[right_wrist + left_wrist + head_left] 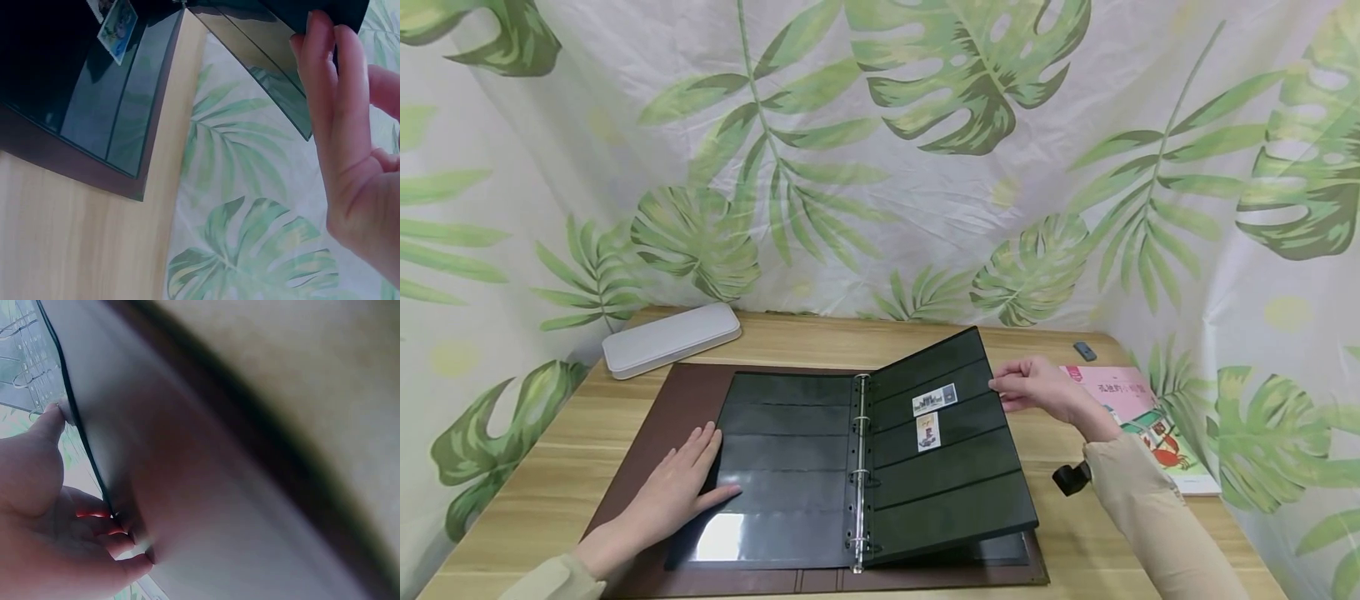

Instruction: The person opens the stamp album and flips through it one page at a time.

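Note:
A brown ring-bound stamp album [651, 425] lies spread on the table. My left hand [677, 483] rests with straight fingers over the left edge of its black left page [790, 450]; the left wrist view shows its fingertips [140, 565] at the cover. My right hand [1045, 392] pinches the outer edge of a black right-hand leaf [955, 492], which is raised at a slant from the metal rings [861, 442]. That leaf bears a wide stamp [934, 400] and an upright stamp [928, 432]. In the right wrist view, a stamp [120, 30] shows on the page beneath.
A pale grey case [672, 340] stands at the back left of the wooden table [820, 329]. On the right lie a pink picture book [1120, 387] and a small dark grey object [1085, 351]. A leaf-patterned curtain [820, 242] encloses the table's back and sides.

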Demonstrator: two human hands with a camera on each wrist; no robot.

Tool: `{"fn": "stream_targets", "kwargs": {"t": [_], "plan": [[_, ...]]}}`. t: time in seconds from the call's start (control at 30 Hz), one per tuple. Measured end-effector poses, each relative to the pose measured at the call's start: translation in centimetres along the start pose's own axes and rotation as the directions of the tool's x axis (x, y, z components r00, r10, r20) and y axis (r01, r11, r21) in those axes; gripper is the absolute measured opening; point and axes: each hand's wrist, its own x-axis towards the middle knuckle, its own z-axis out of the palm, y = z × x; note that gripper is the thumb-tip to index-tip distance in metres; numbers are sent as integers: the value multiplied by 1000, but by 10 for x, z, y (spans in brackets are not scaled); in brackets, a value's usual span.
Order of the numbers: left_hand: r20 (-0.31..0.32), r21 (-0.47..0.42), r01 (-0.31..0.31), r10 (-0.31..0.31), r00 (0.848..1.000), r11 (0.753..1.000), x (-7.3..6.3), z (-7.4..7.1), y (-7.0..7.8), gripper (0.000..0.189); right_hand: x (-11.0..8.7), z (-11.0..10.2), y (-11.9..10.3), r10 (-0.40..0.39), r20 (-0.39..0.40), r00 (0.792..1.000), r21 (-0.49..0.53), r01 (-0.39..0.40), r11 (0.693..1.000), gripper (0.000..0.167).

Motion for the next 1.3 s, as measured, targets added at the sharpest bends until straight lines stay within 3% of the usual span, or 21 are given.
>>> {"fn": "stream_targets", "kwargs": {"t": [0.73,1.03,1.3], "plan": [[13,-3,13,-13,1000,1000,-2,-2,2,89,-11,-2,-22,-15,4,1000,-25,15,1000,41],[25,-13,4,-4,1000,1000,-2,-4,1,91,-11,5,-32,-59,98,993,-37,63,997,15],[37,0,-17,17,999,1000,3,-9,2,91,-6,15,-50,-109,102,989,17,108,994,13]]}}
